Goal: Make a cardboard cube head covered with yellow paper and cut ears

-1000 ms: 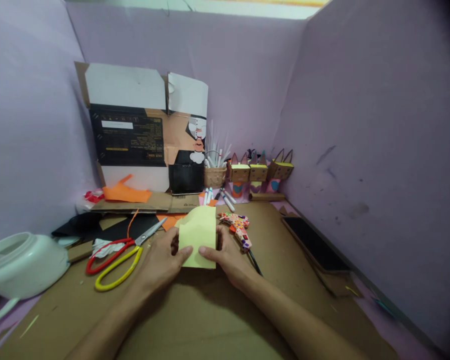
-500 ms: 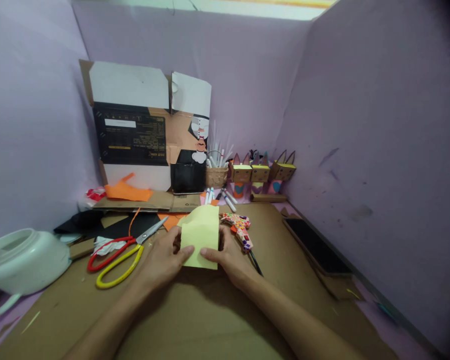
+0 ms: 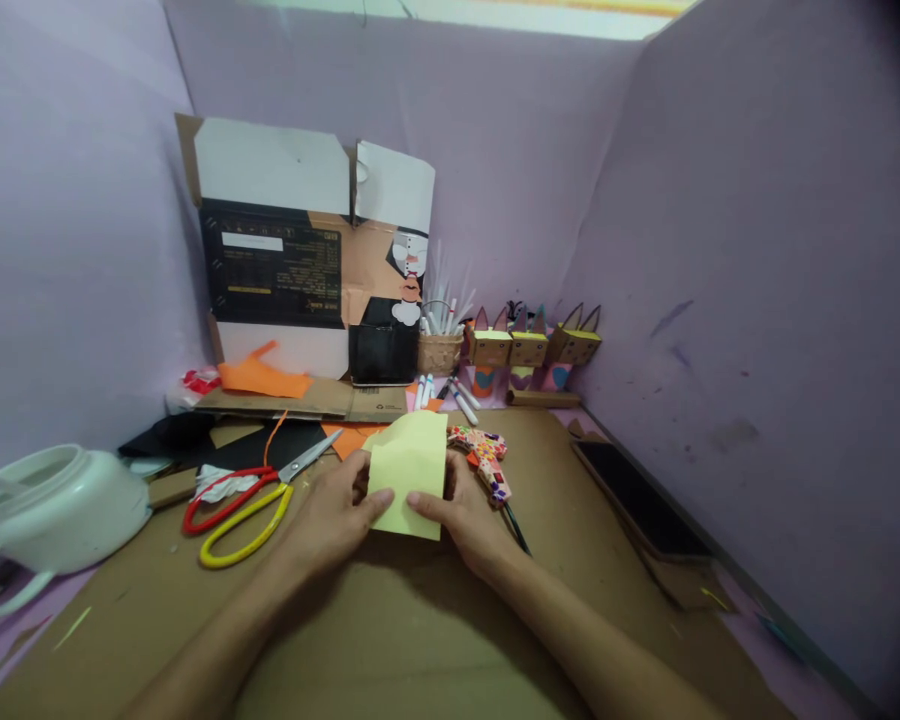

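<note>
A craft corner, judging by the scissors point(image 3: 285, 475), markers point(image 3: 463, 402) and cardboard animal figures point(image 3: 529, 349).

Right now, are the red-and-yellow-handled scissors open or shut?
They look shut: the scissors' blades lie together as one narrow shape, ending in a single tip.

Passing room lies over the cardboard point(image 3: 390, 640) at lower centre; yellow paper point(image 3: 407, 478) blocks mid-frame, scissors point(image 3: 288, 471) its left, a glue gun point(image 3: 489, 462) its right.
</note>
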Demonstrator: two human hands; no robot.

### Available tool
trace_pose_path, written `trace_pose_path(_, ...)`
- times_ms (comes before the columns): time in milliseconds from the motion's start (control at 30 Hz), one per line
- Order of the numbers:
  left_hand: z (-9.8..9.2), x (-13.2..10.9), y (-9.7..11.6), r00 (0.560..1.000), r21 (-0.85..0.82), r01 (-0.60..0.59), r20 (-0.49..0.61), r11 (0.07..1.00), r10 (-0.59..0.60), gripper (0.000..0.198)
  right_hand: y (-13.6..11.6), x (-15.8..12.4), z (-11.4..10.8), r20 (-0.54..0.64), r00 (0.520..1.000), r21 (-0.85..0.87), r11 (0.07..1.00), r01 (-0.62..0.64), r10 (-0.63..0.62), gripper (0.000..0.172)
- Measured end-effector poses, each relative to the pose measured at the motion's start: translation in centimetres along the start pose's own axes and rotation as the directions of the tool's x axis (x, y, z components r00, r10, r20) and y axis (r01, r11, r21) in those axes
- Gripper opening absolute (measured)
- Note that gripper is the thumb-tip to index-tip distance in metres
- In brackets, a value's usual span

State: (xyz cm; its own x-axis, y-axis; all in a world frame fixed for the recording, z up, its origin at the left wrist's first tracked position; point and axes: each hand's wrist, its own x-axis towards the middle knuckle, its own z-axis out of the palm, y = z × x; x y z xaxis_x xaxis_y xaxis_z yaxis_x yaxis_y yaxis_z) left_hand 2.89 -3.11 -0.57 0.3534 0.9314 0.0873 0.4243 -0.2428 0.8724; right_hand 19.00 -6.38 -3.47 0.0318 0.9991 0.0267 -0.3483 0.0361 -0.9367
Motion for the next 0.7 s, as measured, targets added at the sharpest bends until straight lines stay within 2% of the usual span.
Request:
trace_pose_path(67, 0.0, 0.0, 0.0, 0.999, -0.085, 0.001, 0.043, 0.996, 0.003, 0.027, 0.1, 0.1, -0.1, -0.028, 1.000, 0.043, 0.999, 0.012, -0.010, 0.050)
trace_pose_path(167, -0.2, -0.1, 0.3, 0.999, -0.226, 0.034, 0.007, 0.974, -0.033, 0.031, -0.5, 0.4, -0.1, -0.052, 0.998, 0.208, 0.978, -0.009, 0.020, 0.047)
trace_pose_path(267, -0.4, -0.1, 0.3, 0.994, -0.430, 0.097, -0.005, 0.898, -0.109, 0.037, -1.7, 0.6, -0.3, 0.017, 0.992, 0.379, 0.917, -0.121, 0.124, 0.042)
trace_pose_path(367, -0.6, 0.1, 0.0, 0.985, -0.588, 0.137, -0.007, 0.797, -0.174, 0.037, -2.7, 0.8, -0.6, 0.054, 0.970, 0.459, 0.857, -0.234, 0.236, 0.035)
trace_pose_path(500, -0.6, 0.0, 0.0, 0.975, -0.616, 0.153, -0.034, 0.773, -0.221, 0.037, -3.1, 0.8, -0.8, 0.068, 0.957, 0.480, 0.832, -0.280, 0.283, 0.031)
trace_pose_path(700, -0.7, -0.4, 0.7, 0.979, -0.605, 0.102, -0.079, 0.790, -0.187, 0.035, -3.1, 0.7, -1.0, 0.067, 0.963, 0.479, 0.838, -0.260, 0.261, 0.021)
